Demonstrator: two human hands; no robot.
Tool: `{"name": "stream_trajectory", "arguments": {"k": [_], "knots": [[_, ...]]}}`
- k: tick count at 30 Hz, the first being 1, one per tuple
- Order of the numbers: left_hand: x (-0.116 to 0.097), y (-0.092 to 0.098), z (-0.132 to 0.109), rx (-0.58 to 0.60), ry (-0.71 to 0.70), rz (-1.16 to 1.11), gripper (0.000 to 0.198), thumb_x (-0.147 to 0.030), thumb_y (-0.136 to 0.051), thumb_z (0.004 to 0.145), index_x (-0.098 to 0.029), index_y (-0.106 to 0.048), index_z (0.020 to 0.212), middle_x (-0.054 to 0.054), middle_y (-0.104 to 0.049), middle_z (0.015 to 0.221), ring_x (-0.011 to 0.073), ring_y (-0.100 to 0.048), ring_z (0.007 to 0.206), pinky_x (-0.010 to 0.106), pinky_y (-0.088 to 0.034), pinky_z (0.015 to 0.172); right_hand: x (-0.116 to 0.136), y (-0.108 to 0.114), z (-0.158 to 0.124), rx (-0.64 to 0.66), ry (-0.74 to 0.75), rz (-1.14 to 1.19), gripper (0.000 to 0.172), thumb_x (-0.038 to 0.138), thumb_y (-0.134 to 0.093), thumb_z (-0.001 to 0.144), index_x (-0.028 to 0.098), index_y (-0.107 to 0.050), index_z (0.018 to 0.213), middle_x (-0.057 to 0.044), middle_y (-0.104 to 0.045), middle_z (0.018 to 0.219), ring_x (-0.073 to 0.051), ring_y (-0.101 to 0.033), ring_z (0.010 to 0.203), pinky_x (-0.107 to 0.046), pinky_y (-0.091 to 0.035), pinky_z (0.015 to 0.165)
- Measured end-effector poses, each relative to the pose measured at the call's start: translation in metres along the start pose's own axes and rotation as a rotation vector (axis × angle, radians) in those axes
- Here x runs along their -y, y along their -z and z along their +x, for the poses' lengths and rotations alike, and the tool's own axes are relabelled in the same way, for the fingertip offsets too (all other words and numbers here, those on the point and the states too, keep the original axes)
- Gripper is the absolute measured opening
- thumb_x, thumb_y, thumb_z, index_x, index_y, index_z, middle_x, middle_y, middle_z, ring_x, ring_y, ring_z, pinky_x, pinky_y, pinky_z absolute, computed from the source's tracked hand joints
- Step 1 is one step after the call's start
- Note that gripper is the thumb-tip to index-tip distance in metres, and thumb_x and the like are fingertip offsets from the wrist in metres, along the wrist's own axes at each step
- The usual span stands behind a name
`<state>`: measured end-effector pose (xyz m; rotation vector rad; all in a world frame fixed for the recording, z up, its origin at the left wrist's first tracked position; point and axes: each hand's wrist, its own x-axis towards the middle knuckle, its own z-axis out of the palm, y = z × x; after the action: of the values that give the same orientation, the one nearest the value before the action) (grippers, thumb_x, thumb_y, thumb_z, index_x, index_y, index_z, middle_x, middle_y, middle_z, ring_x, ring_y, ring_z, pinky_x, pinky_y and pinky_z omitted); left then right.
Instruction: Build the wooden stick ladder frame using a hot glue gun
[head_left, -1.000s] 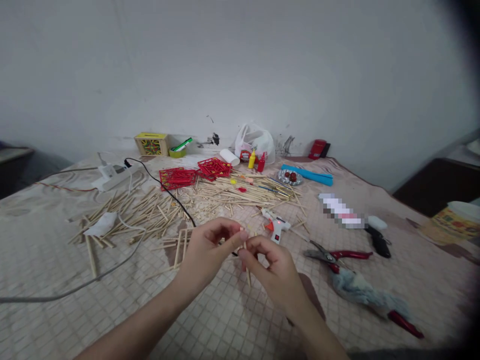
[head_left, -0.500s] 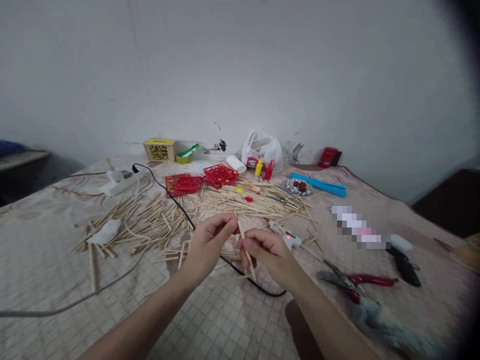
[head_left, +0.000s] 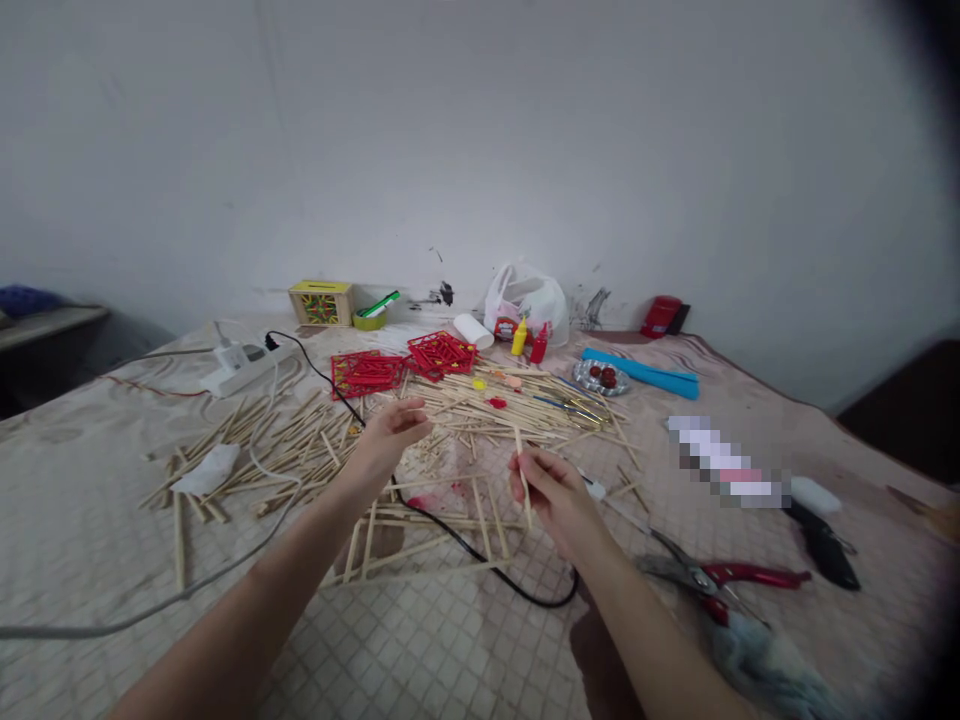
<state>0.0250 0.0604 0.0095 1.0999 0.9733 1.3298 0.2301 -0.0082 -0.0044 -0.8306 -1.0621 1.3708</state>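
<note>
Wooden stick [head_left: 523, 475], thin and nearly upright, is pinched between thumb and fingertips of the right hand [head_left: 553, 497], above a flat stick frame [head_left: 420, 530] on the checked cloth [head_left: 450, 650]. The left hand [head_left: 390, 437] hovers half open by the loose stick pile [head_left: 300, 440], fingers slack. Labels on the paint bottles [head_left: 529, 340] are too small to read.

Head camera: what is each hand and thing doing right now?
right hand: pinching a stick, nearly upright.
left hand: above the stick pile, grip unclear.
pliers: lying flat, handles apart.
black cord: runs to power strip.
</note>
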Motion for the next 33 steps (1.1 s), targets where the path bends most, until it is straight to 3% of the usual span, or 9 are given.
{"name": "stream_trajectory", "arguments": {"k": [6, 12, 15, 20, 23, 25, 27, 29, 33], "knots": [[-0.011, -0.015, -0.029, 0.128, 0.106, -0.231, 0.027, -0.025, -0.073, 0.061, -0.015, -0.059, 0.082, -0.003, -0.054, 0.067, 0.0061, -0.052, 0.063, 0.019, -0.043, 0.064, -0.003, 0.003, 0.000, -0.045, -0.004, 0.001, 0.023, 0.039, -0.064, 0.071, 0.016, -0.062, 0.069, 0.002, -0.052, 0.052, -0.009, -0.041, 0.049, -0.023, -0.025, 0.047], [-0.021, -0.029, -0.058, 0.302, 0.186, -0.474, 0.019, -0.015, -0.067, 0.070, -0.014, -0.061, 0.088, -0.001, -0.056, 0.069, 0.0055, -0.053, 0.066, 0.017, -0.043, 0.066, -0.004, 0.002, -0.002, -0.047, -0.008, -0.005, 0.025, 0.041, -0.064, 0.070, 0.016, -0.062, 0.068, 0.001, -0.051, 0.053, -0.010, -0.041, 0.050, -0.024, -0.027, 0.048], [-0.021, -0.029, -0.056, 0.287, 0.092, -0.310, 0.018, -0.021, -0.066, 0.072, -0.016, -0.060, 0.088, -0.002, -0.056, 0.064, 0.0059, -0.052, 0.061, 0.018, -0.041, 0.061, -0.005, 0.001, -0.004, -0.036, -0.001, -0.015, 0.023, 0.039, -0.063, 0.072, 0.017, -0.062, 0.069, 0.001, -0.052, 0.054, -0.009, -0.040, 0.049, -0.024, -0.026, 0.047], [-0.015, -0.004, -0.028, 0.111, -0.224, 0.314, 0.016, -0.027, -0.064, 0.071, -0.018, -0.056, 0.083, -0.004, -0.057, 0.052, 0.0098, -0.051, 0.052, 0.021, -0.037, 0.054, -0.003, 0.004, -0.004, -0.030, 0.000, 0.009, 0.020, 0.037, -0.063, 0.073, 0.017, -0.062, 0.070, 0.002, -0.052, 0.052, -0.009, -0.042, 0.050, -0.023, -0.027, 0.048], [-0.014, 0.007, -0.020, 0.140, -0.257, 0.498, 0.033, -0.023, -0.069, 0.063, -0.019, -0.059, 0.094, 0.003, -0.066, 0.081, 0.0140, -0.059, 0.068, 0.024, -0.041, 0.060, -0.003, 0.003, -0.004, -0.043, -0.010, -0.029, 0.020, 0.037, -0.062, 0.073, 0.017, -0.062, 0.070, 0.001, -0.055, 0.057, -0.008, -0.043, 0.050, -0.022, -0.028, 0.047], [-0.014, 0.004, -0.023, 0.233, -0.198, 0.561, 0.028, -0.024, -0.069, 0.063, -0.019, -0.064, 0.090, 0.005, -0.065, 0.090, 0.0152, -0.059, 0.072, 0.024, -0.042, 0.061, -0.005, 0.002, -0.004, -0.049, -0.026, -0.081, 0.022, 0.038, -0.063, 0.072, 0.016, -0.062, 0.069, 0.002, -0.054, 0.057, -0.007, -0.041, 0.048, -0.022, -0.028, 0.045], [-0.014, -0.005, -0.032, 0.364, -0.096, 0.561, 0.016, -0.029, -0.064, 0.068, -0.018, -0.068, 0.080, 0.004, -0.067, 0.079, 0.0147, -0.058, 0.069, 0.024, -0.042, 0.062, -0.008, -0.001, -0.005, -0.036, -0.050, -0.139, 0.024, 0.039, -0.065, 0.070, 0.016, -0.063, 0.067, 0.003, -0.050, 0.053, -0.006, -0.039, 0.046, -0.021, -0.027, 0.044], [-0.011, -0.017, -0.041, 0.498, 0.015, 0.470, 0.018, -0.031, -0.059, 0.074, -0.017, -0.070, 0.076, 0.004, -0.066, 0.073, 0.0139, -0.056, 0.068, 0.023, -0.041, 0.063, -0.010, -0.003, -0.005, 0.007, -0.069, -0.198, 0.025, 0.040, -0.065, 0.070, 0.015, -0.063, 0.066, 0.004, -0.048, 0.051, -0.006, -0.039, 0.046, -0.020, -0.028, 0.044], [-0.004, -0.030, -0.052, 0.491, 0.335, -0.009, 0.027, -0.035, -0.053, 0.080, -0.014, -0.070, 0.079, 0.005, -0.067, 0.075, 0.0112, -0.057, 0.066, 0.021, -0.042, 0.062, -0.012, -0.004, -0.005, 0.053, -0.079, -0.248, 0.030, 0.044, -0.064, 0.068, 0.015, -0.062, 0.063, 0.004, -0.049, 0.052, -0.007, -0.041, 0.046, -0.020, -0.031, 0.044]]}}
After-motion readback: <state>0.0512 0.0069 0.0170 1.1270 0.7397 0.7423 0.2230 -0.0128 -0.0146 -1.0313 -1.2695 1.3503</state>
